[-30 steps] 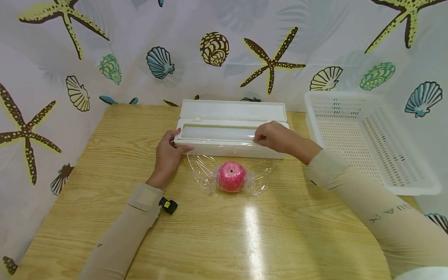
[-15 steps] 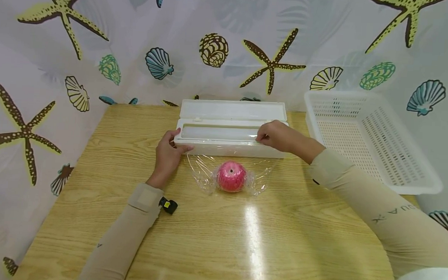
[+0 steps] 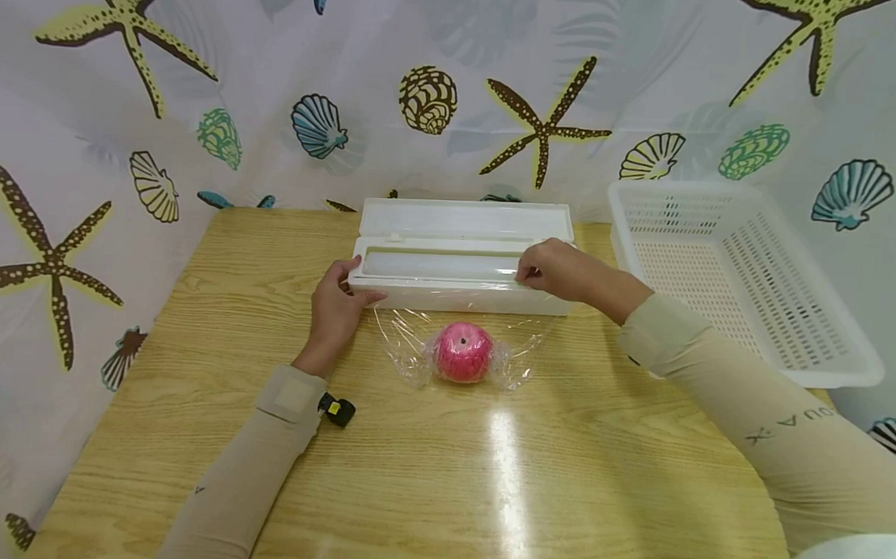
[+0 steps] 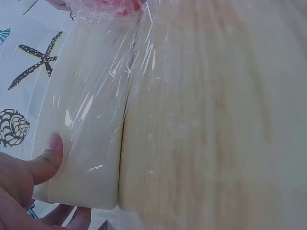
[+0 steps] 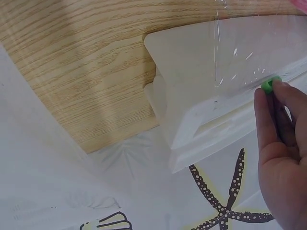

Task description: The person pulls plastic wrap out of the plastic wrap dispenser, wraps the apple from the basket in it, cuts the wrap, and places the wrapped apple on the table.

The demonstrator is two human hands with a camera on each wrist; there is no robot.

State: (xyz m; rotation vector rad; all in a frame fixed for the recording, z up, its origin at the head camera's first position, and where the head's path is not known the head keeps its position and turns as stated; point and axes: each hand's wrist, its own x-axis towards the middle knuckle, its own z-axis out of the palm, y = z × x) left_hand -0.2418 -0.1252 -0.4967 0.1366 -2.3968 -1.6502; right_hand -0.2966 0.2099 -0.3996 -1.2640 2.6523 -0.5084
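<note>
A long white cling film dispenser (image 3: 434, 245) stands at the back of the table with its lid raised. My left hand (image 3: 334, 312) grips its left end, the thumb (image 4: 53, 146) on the front face and other fingers around the end. My right hand (image 3: 557, 272) pinches a small green slider cutter (image 5: 266, 86) at the dispenser's front edge, toward the right end. Clear cling film (image 3: 396, 331) hangs over the front and spreads onto the table. Just in front lies a pink-red apple-like fruit (image 3: 463, 359) wrapped in film.
A white perforated plastic basket (image 3: 820, 362) stands at the right, close beside my right forearm. Behind the wooden table (image 3: 409, 478) hangs a white cloth (image 3: 263, 55) printed with starfish and shells.
My right hand has shifted slightly to the right along the dispenser's front edge. The left hand, dispenser and wrapped fruit stay in place.
</note>
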